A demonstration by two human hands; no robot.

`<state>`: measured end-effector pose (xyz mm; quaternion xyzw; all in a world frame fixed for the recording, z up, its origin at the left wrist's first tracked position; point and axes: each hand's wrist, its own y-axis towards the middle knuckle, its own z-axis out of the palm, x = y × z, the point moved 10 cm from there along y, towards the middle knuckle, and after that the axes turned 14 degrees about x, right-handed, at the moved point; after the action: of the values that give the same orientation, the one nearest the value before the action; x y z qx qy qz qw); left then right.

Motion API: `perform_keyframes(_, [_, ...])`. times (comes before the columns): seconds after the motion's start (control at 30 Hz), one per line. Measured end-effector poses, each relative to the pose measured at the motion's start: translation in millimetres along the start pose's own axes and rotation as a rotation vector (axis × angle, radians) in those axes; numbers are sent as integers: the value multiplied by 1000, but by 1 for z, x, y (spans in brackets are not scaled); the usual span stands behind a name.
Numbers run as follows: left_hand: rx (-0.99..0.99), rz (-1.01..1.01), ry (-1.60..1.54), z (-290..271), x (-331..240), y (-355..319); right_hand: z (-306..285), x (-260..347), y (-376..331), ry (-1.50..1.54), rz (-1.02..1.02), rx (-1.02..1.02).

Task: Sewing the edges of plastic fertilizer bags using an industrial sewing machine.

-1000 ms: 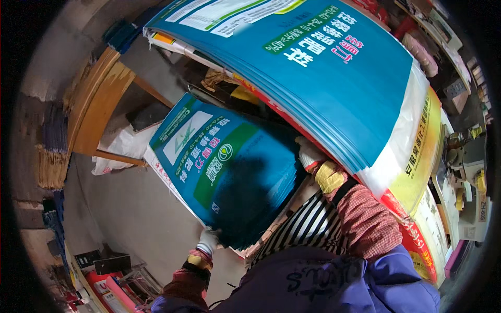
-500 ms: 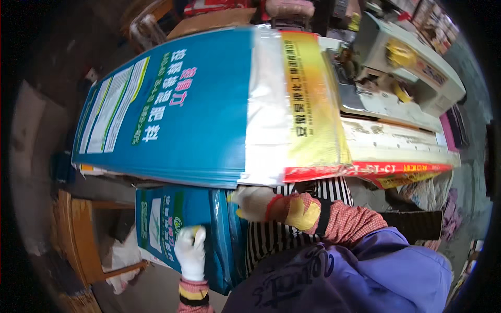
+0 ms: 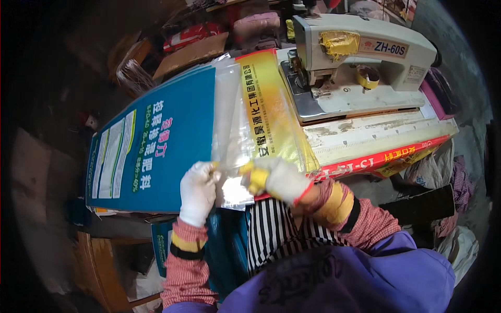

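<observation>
Plastic film (image 3: pixel 233 192), clear and glossy, is lying between the two gloved hands. The left hand (image 3: pixel 196 197) is holding its fingers bent close together, their tips resting where the blue meets the film; whether they are pinching any of it, I cannot tell. The right hand (image 3: pixel 277 180) is hovering over or touching the film's other side, thumb and fingers bent, but blur is hiding whether they are gripping anything.

The film is extending from the open end of the blue sacks (image 3: pixel 175 130), which are lying flat in a stack to the left, their printed panels facing up. A yellow sack (image 3: pixel 266 104) with a red edge is lying on the film's right side, its lower part near the right hand.

Beyond it, on the right, a sewing machine (image 3: pixel 365 52) is standing on the worn white table (image 3: pixel 360 133), with a tape roll (image 3: pixel 367 78) sitting on its bed. A purple box (image 3: pixel 439 94) is standing just beside the machine's far end. Below the hands, striped cloth (image 3: pixel 269 229) is covering the lap, and dark blue sheeting (image 3: pixel 228 242) is hanging next to it. A wooden frame (image 3: pixel 96 266) is standing at lower left, and cardboard (image 3: pixel 193 52) is lying behind the stack.
</observation>
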<state>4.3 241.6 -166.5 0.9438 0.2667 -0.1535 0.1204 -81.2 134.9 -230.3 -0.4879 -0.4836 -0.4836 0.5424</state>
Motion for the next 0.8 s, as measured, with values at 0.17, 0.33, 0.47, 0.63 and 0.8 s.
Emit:
perform_keyframes(0.17, [2, 167, 243, -14, -42, -13, -47, -21, 62, 298, 258, -146])
perform_keyframes(0.33, [-115, 240, 222, -55, -58, -16, -98, -37, 102, -40, 82, -175])
perform_keyframes(0.47, [-70, 262, 355, -55, -49, -24, -56, -3, 77, 532, 174, -187])
perform_keyframes(0.63, [131, 321, 474, -30, -57, -13, -74, -2, 109, -108, 377, -216])
perform_keyframes(0.8, [381, 227, -50, -32, -18, 12, -69, 27, 131, -634, 409, -232])
